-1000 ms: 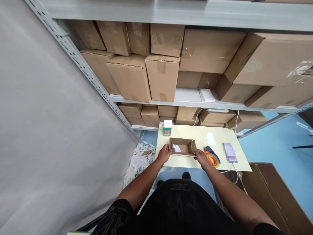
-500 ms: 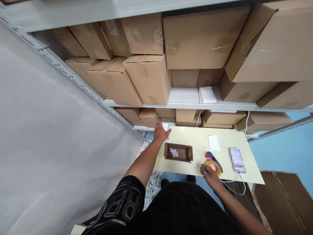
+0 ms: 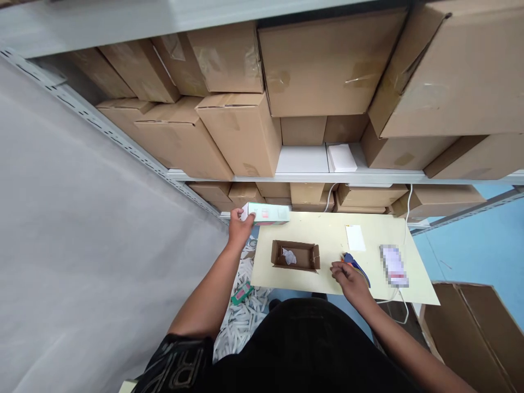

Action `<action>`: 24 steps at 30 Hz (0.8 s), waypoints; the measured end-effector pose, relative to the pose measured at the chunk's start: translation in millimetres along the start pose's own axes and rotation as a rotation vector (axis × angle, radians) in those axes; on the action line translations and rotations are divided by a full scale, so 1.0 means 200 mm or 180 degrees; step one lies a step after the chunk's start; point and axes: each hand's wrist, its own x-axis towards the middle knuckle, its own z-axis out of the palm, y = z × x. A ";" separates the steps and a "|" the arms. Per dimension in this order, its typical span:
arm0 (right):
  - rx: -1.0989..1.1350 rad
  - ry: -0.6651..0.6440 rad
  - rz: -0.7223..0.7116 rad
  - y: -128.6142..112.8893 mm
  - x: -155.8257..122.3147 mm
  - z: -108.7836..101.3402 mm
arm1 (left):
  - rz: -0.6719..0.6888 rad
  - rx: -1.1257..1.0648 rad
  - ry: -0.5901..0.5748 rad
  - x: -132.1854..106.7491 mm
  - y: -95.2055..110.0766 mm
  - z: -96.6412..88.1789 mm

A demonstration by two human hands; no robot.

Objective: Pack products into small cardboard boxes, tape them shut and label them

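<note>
My left hand [image 3: 240, 226] is closed round the left end of a long pale green and white carton [image 3: 272, 213], tilted above the table's back left corner. In front of it stands an open brown cardboard box [image 3: 297, 266] with a crumpled white wad [image 3: 289, 256] inside. My right hand [image 3: 350, 282] hovers at the table's front edge, fingers loosely bent and apart, with no object visible in them. It partly covers a blue tape dispenser [image 3: 359, 267], whose roll is mostly hidden.
On the cream table [image 3: 327, 229] lie a white card [image 3: 355, 238] and a blurred phone-like object [image 3: 394, 266] with a white cable. Shelves of cardboard boxes [image 3: 241, 131] rise behind. White strips [image 3: 241, 322] and a green carton [image 3: 242, 293] lie below left; a large carton [image 3: 470, 327] stands right.
My left hand has lifted the carton and moved left with it, so its long side now shows. My right hand has shifted over the tape dispenser, covering its roll. The view has shifted slightly.
</note>
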 end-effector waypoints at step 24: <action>-0.1241 0.0077 0.0213 -0.04 0.10 0.35 | -0.0309 0.0672 -0.1568 -0.60 -0.40 0.12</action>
